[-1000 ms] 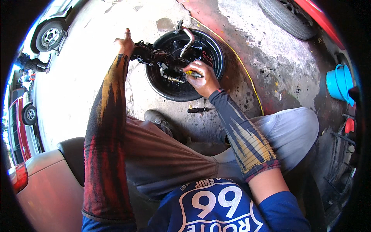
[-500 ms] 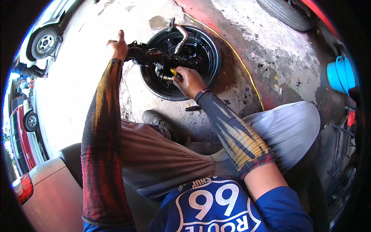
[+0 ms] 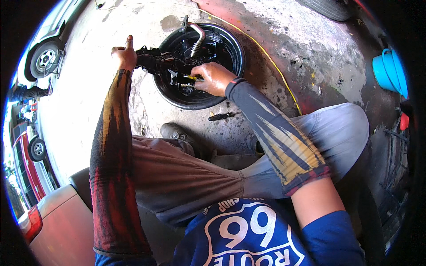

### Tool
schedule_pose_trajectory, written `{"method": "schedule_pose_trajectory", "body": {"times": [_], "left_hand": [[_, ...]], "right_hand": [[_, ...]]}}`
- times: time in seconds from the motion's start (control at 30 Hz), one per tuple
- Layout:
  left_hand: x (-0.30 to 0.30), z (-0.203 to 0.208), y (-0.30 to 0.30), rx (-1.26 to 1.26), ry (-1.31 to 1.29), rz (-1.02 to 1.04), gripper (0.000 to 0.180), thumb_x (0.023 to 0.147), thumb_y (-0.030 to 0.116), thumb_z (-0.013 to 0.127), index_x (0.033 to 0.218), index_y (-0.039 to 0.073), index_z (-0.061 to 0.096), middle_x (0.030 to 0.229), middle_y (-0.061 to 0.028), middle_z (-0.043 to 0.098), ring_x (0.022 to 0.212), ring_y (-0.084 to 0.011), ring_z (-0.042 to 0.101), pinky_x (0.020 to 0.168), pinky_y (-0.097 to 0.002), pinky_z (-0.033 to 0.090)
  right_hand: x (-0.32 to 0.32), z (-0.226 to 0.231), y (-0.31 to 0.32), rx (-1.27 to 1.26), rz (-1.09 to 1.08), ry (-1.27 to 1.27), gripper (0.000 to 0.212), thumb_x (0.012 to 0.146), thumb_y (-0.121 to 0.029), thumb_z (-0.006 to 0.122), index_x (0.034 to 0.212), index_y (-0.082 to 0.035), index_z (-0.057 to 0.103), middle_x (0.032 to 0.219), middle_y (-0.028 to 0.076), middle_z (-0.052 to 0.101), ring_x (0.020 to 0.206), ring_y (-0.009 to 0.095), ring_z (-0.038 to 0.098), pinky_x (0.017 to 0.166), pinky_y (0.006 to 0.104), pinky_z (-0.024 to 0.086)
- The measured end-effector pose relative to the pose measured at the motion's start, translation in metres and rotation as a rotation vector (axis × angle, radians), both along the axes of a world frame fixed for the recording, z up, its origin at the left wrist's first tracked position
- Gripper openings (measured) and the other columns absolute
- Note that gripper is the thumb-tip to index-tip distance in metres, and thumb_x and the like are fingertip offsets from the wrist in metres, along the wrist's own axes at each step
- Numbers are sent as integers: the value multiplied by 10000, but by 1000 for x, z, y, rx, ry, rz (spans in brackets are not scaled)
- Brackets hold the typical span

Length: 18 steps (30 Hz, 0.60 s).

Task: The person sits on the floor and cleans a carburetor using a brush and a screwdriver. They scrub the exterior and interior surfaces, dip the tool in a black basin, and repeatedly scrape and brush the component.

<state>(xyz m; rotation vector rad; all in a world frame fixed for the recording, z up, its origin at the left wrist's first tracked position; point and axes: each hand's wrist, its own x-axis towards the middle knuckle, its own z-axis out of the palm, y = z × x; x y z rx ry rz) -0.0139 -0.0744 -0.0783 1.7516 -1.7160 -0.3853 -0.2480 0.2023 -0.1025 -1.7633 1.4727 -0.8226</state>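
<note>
My left hand (image 3: pixel 124 56) is closed around the left end of a long, dark, oily engine part (image 3: pixel 153 62), thumb pointing up. That part lies slanting over the rim of a round black basin (image 3: pixel 242 62). My right hand (image 3: pixel 215 79) is closed in a pinch on a small yellow tool (image 3: pixel 193 77) against the part's near side; its working end cannot be made out. A bent metal pipe with a ribbed section (image 3: pixel 198 40) sticks up from the basin behind the part. Dark liquid shines inside the basin.
A black-handled tool (image 3: pixel 222 116) lies on the concrete near the basin. A yellow hose or cord (image 3: pixel 277 71) runs along the right. Further right stands a blue bucket (image 3: pixel 388 73). A tyre (image 3: pixel 326 8) is at the far right, and parked vehicles line the left.
My right hand has shifted and turned slightly against the part, still pinching the yellow tool. The left hand keeps its hold. The whole view has shifted a little, showing more of the black-handled tool.
</note>
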Motion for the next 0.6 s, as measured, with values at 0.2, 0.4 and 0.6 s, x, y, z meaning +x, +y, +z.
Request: {"method": "schedule_pose_trajectory", "body": {"times": [0.2,0.4,0.6], "left_hand": [[-11,12,9,13,-76,6,727,826,615,808,971,-68,609,866,-215,697,815,-315,686,787,-444,562],[-8,17,16,13,-61,16,748,819,614,815,1030,-69,594,891,-215,694,839,-319,685,809,-444,560],[-13,21,23,36,-83,26,759,811,611,825,1035,-66,566,898,-212,678,859,-322,673,820,-450,554]], "right_hand": [[38,-35,-5,-18,-176,103,407,875,-223,727,1222,-18,669,1152,219,710,1089,393,676,963,472,532],[11,-26,-11,-33,-75,9,365,848,-213,719,1163,-29,712,1099,226,720,1019,394,699,920,455,545],[22,-27,-17,-19,-151,8,368,843,-234,751,1144,-25,717,1078,232,720,1021,385,704,930,447,545]]}}
